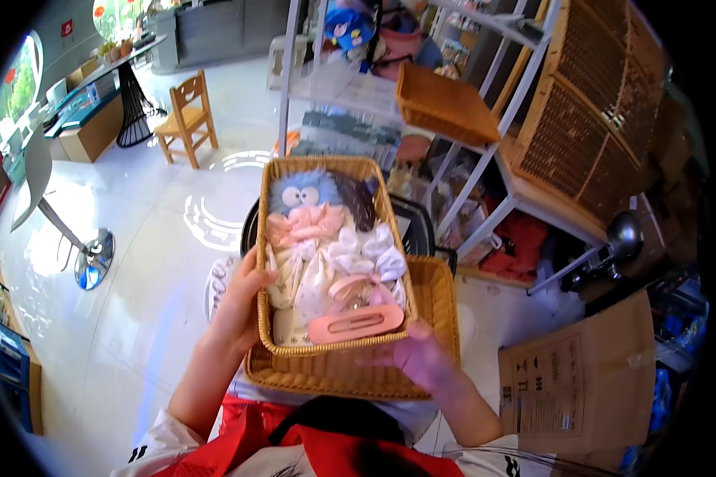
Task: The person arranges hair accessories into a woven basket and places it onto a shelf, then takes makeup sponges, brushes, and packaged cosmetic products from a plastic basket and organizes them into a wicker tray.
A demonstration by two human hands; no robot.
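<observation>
My left hand (pixel 247 300) grips the left rim of a small wicker basket (pixel 334 348), its thumb over the edge. Inside lie a blue fluffy item with googly eyes (pixel 301 191), a pink ruffled scrunchie (pixel 304 225), pale bows (pixel 362 250), a pink ribbon bow (pixel 356 288) and a large pink hair clip (pixel 356 323). Dark brown hair-like strands (pixel 359 205) fill the far right corner. At the near right corner is my right hand (pixel 426 359), slightly blurred, fingers stretched out and apart. A larger wicker basket (pixel 439 318) sits below, partly hidden.
A white shelf rack (pixel 338 87) stands ahead, with a tilted wicker tray (pixel 445 103) on it. To the right are a wooden woven-panel cabinet (pixel 589 119) and a cardboard box (pixel 581 381). A small wooden chair (pixel 187 119) and a round-based table (pixel 95 254) stand left.
</observation>
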